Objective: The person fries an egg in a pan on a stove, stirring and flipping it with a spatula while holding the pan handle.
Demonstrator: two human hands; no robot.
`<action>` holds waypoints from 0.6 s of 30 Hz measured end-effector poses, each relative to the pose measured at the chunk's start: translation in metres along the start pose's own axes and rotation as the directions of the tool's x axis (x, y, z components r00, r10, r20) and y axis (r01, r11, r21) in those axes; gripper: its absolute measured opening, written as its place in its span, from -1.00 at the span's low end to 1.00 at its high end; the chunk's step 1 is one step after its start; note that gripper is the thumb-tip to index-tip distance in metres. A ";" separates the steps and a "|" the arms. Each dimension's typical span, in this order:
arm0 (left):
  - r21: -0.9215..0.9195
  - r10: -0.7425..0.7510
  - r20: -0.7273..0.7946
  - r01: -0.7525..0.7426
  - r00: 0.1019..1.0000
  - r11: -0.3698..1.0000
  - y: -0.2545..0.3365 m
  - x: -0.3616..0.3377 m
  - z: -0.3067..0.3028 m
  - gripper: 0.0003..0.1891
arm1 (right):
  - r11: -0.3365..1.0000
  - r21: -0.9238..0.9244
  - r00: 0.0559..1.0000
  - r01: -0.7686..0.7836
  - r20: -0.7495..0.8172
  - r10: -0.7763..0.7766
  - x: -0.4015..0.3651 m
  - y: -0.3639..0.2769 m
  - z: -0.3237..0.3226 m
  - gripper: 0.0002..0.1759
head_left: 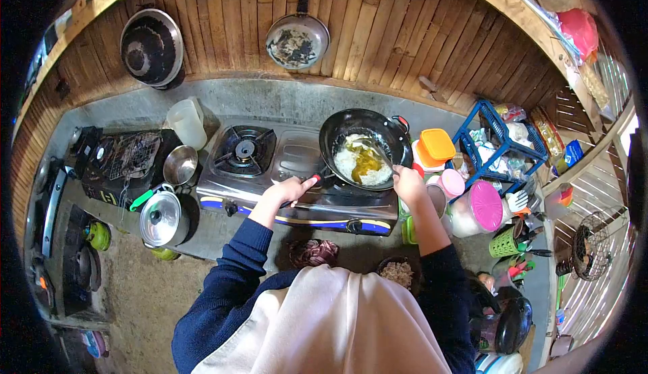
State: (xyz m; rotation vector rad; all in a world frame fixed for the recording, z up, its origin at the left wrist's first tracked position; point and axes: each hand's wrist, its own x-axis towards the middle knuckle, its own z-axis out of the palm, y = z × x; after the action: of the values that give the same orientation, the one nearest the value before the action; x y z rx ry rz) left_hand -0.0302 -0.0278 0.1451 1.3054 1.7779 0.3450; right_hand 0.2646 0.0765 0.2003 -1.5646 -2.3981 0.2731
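A black wok (333,133) sits on the right burner of the two-burner gas stove (297,206). White and yellow food (363,163), like frying egg, lies in its bottom. My left hand (291,190) is closed at the wok's near-left side, around its red-ended handle. Over the wok's near-right rim, my right hand (409,183) grips a thin metal spatula (386,160). The spatula's far end reaches into the food, so its shape is partly hidden. A second red-marked handle (401,121) shows at the wok's far right.
Left of the stove stand a lidded pot (162,217), a small metal pan (181,165) and a black grill stove (128,161). To the right are an orange-lidded container (437,144), a pink-lidded jar (485,206) and a blue rack (496,141). Two pans hang on the wall.
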 end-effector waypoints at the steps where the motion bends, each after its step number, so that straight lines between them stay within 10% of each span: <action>1: 0.012 -0.013 0.001 0.013 1.000 1.000 0.001 -0.002 -0.001 -0.16 | 1.000 0.001 1.000 -0.003 0.000 0.003 -0.003 0.000 -0.003 -0.68; 18: -0.002 -0.008 -0.032 0.008 0.999 1.000 -0.006 0.007 0.003 -0.19 | 0.950 -0.181 0.964 0.253 -0.035 -0.264 -0.082 0.032 -0.045 -0.86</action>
State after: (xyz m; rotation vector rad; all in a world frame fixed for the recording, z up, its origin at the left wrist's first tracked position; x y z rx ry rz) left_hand -0.0319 -0.0251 0.1359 1.2983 1.8086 0.3652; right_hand 0.3386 0.0149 0.2238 -1.2810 -2.6028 -0.0371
